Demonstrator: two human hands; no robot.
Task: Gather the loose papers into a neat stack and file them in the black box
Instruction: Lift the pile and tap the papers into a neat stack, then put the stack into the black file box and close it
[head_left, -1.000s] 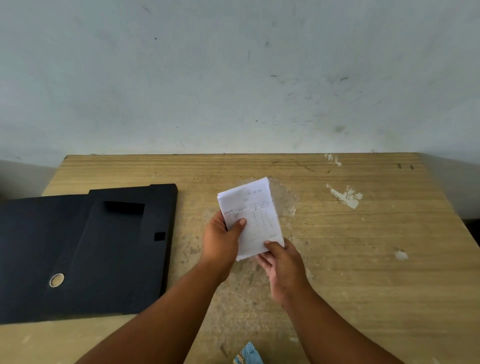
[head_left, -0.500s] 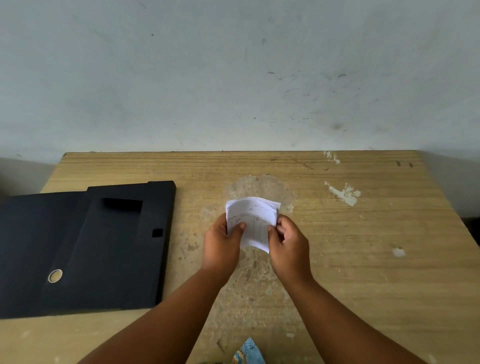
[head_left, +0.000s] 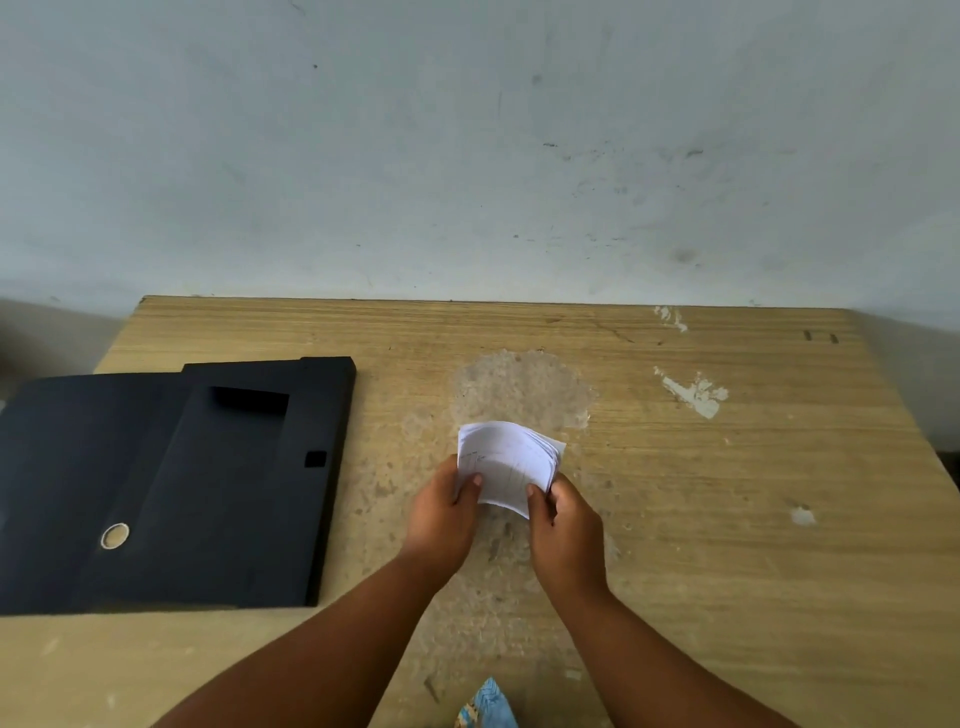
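The gathering looks done: no loose sheets show anywhere on the table (head_left: 727, 545), and all the papers (head_left: 511, 462) are up in the two hands above the worn patch near the table's middle. The left hand (head_left: 444, 519) pinches the stack's left edge, thumb on the top sheet and fingers behind; the right hand (head_left: 566, 530) grips the lower right corner the same way. Neatness is only partly there, as I judge it: the stack bows upward between the hands, and its far right edges fan out slightly, so the sheets are not yet squared. Filing has not started. The box (head_left: 171, 483) lies on the left part of the table, overhanging the left edge, well apart from the papers, with a flap folded out to its left; whether its inside is open to receive them cannot be told from here. What remains, by my reading, is to tap the edges flush, carry the stack leftward, slip it in and close the box.
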